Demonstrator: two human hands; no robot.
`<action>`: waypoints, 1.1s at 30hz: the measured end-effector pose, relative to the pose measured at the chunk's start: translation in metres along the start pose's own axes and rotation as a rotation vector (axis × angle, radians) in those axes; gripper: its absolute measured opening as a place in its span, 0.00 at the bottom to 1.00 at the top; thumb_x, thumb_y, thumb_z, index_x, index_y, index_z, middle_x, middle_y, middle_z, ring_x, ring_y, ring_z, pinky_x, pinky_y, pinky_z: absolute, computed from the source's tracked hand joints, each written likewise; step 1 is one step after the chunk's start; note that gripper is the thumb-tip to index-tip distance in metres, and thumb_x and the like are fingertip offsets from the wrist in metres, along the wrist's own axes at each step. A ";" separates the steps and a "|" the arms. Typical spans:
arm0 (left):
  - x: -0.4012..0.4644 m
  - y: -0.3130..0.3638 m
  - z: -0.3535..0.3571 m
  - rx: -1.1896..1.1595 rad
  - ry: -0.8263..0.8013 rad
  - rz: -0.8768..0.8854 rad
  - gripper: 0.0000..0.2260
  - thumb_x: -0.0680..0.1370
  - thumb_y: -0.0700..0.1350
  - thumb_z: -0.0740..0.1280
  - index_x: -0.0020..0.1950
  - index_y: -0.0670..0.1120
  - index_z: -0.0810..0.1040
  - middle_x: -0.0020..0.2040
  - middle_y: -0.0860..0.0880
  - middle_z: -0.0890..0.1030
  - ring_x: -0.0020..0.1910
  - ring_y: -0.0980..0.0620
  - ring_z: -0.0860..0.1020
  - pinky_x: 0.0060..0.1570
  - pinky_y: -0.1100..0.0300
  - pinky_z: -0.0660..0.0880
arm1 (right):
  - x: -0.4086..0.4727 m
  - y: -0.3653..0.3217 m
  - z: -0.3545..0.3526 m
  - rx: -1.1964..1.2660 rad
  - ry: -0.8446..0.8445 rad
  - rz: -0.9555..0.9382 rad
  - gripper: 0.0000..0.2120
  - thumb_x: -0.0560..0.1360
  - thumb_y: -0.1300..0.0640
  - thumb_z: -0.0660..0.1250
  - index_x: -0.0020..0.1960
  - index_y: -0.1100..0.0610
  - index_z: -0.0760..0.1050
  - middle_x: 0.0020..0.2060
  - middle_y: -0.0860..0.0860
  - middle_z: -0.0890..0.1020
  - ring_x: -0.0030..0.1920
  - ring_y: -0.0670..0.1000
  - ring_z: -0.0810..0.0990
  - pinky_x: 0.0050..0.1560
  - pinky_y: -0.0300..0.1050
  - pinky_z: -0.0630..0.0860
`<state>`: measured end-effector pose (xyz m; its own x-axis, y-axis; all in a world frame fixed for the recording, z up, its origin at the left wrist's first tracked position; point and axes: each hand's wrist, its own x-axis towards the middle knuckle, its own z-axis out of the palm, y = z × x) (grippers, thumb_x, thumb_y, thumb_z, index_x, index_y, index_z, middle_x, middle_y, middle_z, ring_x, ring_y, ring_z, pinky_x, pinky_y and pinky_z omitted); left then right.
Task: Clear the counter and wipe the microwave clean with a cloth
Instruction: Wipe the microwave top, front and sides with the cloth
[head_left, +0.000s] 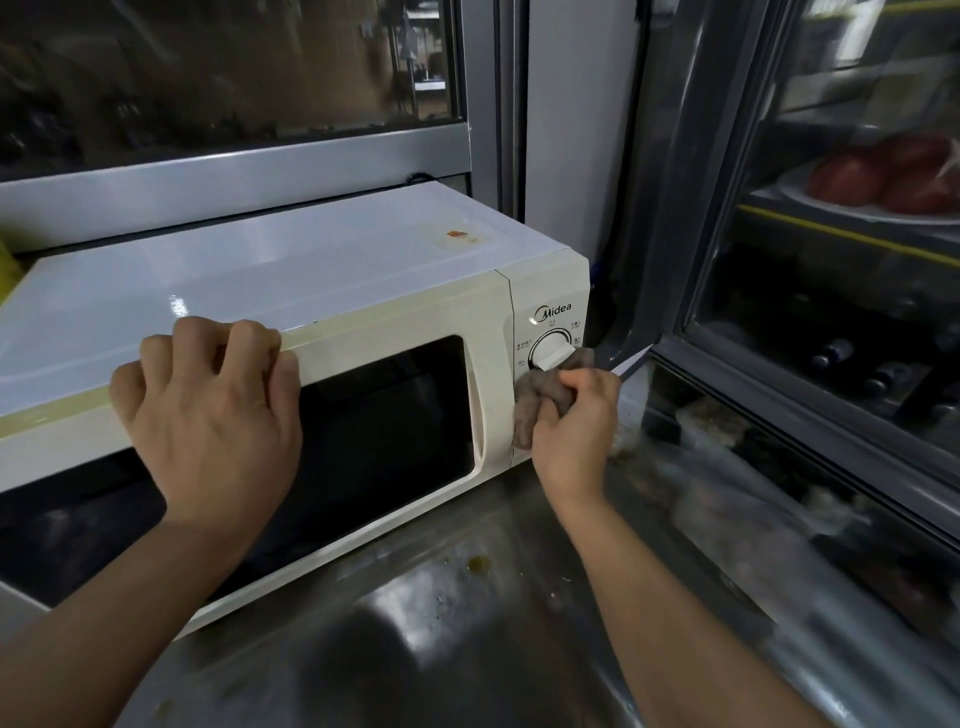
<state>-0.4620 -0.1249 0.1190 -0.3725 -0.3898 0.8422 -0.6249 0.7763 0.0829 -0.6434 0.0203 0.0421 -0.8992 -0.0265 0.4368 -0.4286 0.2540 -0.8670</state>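
Note:
A cream-white microwave stands on a steel counter, its dark door window facing me. My left hand rests on the top front edge of the door, fingers curled over the rim. My right hand grips a crumpled grey-brown cloth and presses it against the control panel just below the round dial. The lower part of the panel is hidden behind the cloth and hand.
A glass-fronted display cabinet stands close on the right, with a plate of red food on a shelf. A window is behind the microwave. Brown stains and crumbs mark the counter in front.

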 end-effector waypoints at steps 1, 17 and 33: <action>0.000 0.000 0.000 -0.003 -0.004 0.000 0.07 0.79 0.46 0.61 0.50 0.42 0.73 0.47 0.39 0.72 0.46 0.39 0.68 0.47 0.47 0.60 | -0.004 0.001 -0.001 -0.001 0.004 -0.057 0.09 0.69 0.74 0.63 0.47 0.66 0.77 0.52 0.57 0.73 0.47 0.49 0.74 0.51 0.26 0.63; 0.001 0.002 0.001 -0.011 -0.018 -0.016 0.10 0.79 0.48 0.58 0.50 0.42 0.72 0.47 0.40 0.71 0.47 0.39 0.67 0.46 0.44 0.65 | 0.041 0.035 -0.018 0.056 -0.141 0.022 0.13 0.67 0.73 0.65 0.47 0.60 0.79 0.48 0.57 0.78 0.47 0.52 0.77 0.51 0.31 0.71; -0.001 0.002 -0.003 0.004 -0.024 -0.001 0.10 0.80 0.47 0.59 0.51 0.40 0.73 0.47 0.38 0.72 0.47 0.39 0.68 0.48 0.46 0.62 | 0.037 0.071 -0.016 0.139 -0.209 0.460 0.14 0.71 0.71 0.64 0.41 0.52 0.70 0.44 0.53 0.79 0.47 0.53 0.78 0.49 0.46 0.75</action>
<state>-0.4612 -0.1214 0.1201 -0.3882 -0.4022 0.8292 -0.6279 0.7741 0.0815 -0.7053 0.0532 0.0005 -0.9895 -0.1387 -0.0414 0.0197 0.1548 -0.9878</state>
